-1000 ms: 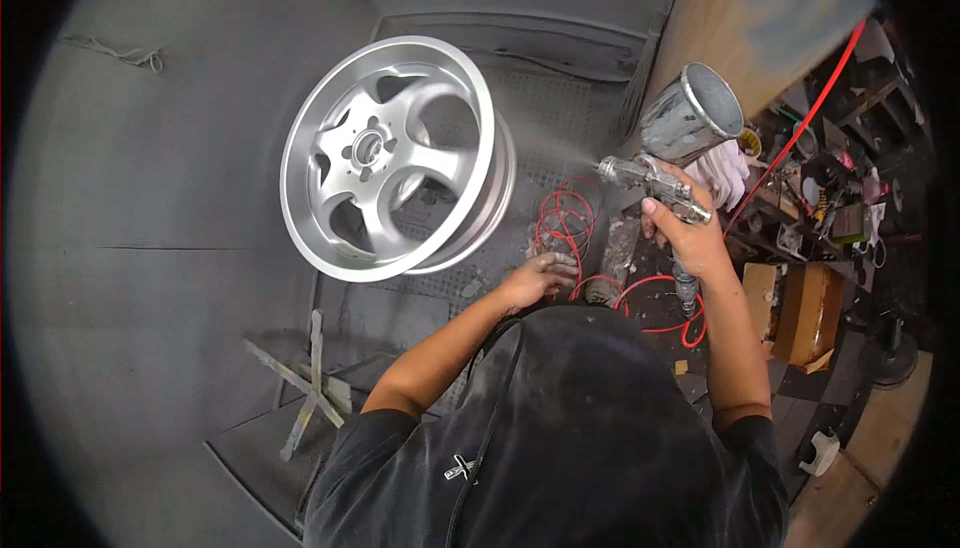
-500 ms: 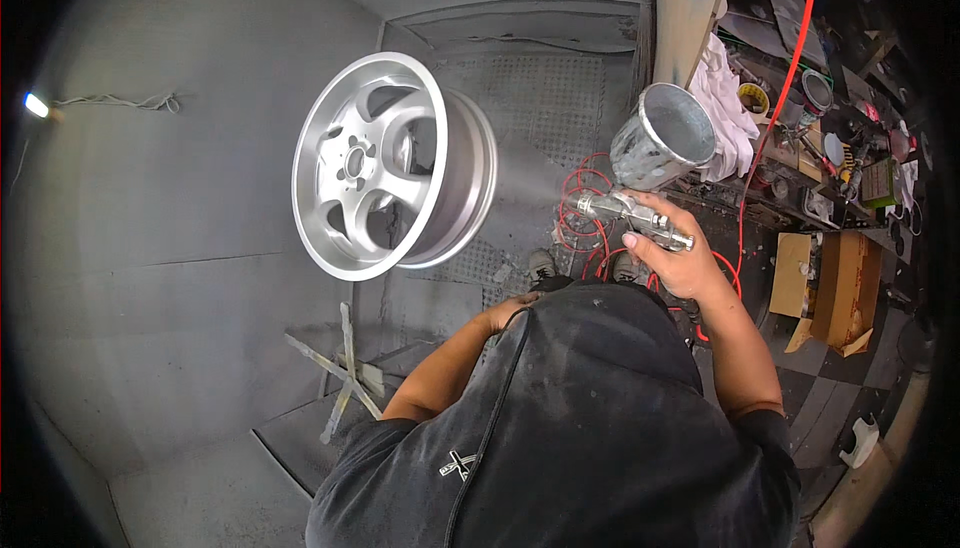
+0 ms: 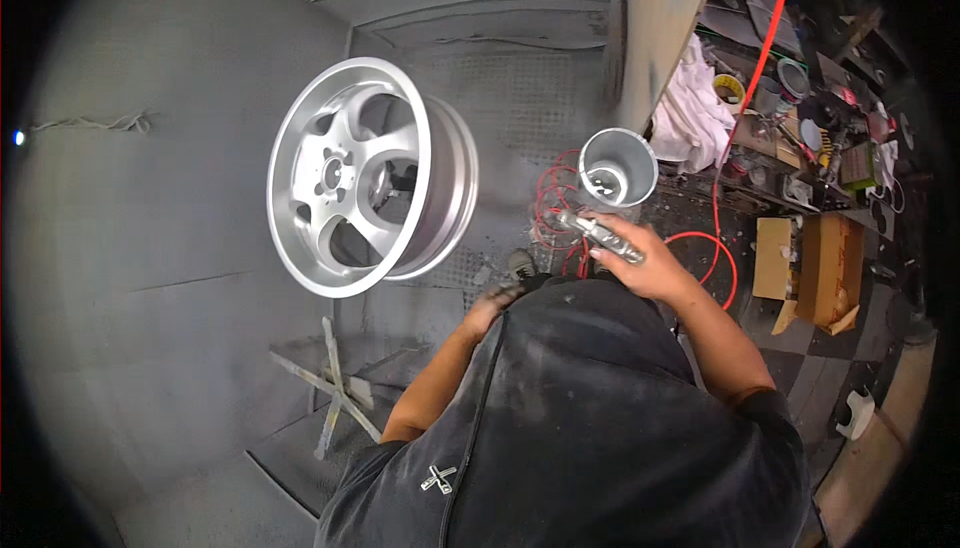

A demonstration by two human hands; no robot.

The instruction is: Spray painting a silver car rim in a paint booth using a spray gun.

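My right hand (image 3: 645, 260) grips a metal spray gun (image 3: 606, 238), its fingers wrapped round the body. Its open, grey-coated cup (image 3: 648, 170) is tilted so that I see inside, where a little silvery liquid lies at the bottom. Up and to the left of the gun, apart from it, a silver alloy wheel rim (image 3: 385, 153) faces left with its spokes showing; whatever supports it is hidden. My left hand (image 3: 490, 310) is close to the front of my dark shirt, nearest the rim's lower right side. Motion smears its fingers.
A red hose (image 3: 765, 58) hangs down at the right and coils on the floor behind the gun. A cluttered bench (image 3: 790, 153) bears a white cloth (image 3: 690, 113) and tools. An open cardboard box (image 3: 830, 268) lies lower right; a cross-shaped stand (image 3: 335, 388) is lower left.
My right hand has lowered and turned the spray gun, tipping the cup's mouth toward me. The mist in front of the nozzle no longer shows. My left hand has shifted slightly left.
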